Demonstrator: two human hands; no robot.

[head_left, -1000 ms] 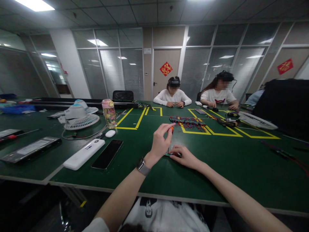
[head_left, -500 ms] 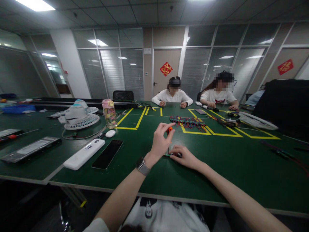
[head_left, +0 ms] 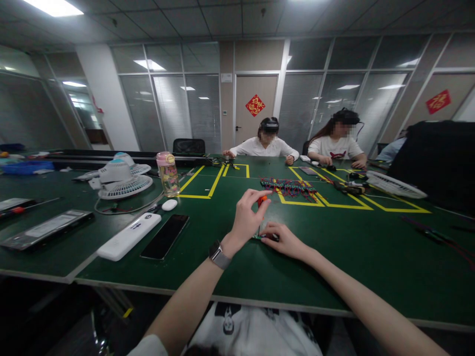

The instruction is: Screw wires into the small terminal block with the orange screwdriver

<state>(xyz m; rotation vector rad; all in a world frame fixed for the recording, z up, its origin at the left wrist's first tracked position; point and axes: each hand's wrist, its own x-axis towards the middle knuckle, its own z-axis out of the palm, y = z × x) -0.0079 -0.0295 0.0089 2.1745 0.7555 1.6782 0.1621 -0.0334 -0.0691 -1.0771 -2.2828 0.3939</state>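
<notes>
My left hand (head_left: 248, 217) is closed on an upright screwdriver with an orange handle (head_left: 262, 200). Its thin shaft runs down to a small green circuit board (head_left: 257, 238) on the table; where the tip meets the board is too small to make out. Pressed close to the table, my right hand (head_left: 284, 240) pinches the board's edge with its fingertips. A small dark part (head_left: 273, 237) shows under those fingers, partly covered by them.
A bundle of small boards with red and blue wires (head_left: 289, 188) lies beyond my hands. To the left are a black phone (head_left: 165, 237), a white oblong device (head_left: 129, 237), a bottle (head_left: 168, 174) and white fan parts (head_left: 124, 180). Two people (head_left: 267, 146) sit opposite.
The fingers of my left hand have shifted slightly around the orange handle. My right hand stays in place. Across the table, one person's arms have spread apart, one hand reaching toward the cables.
</notes>
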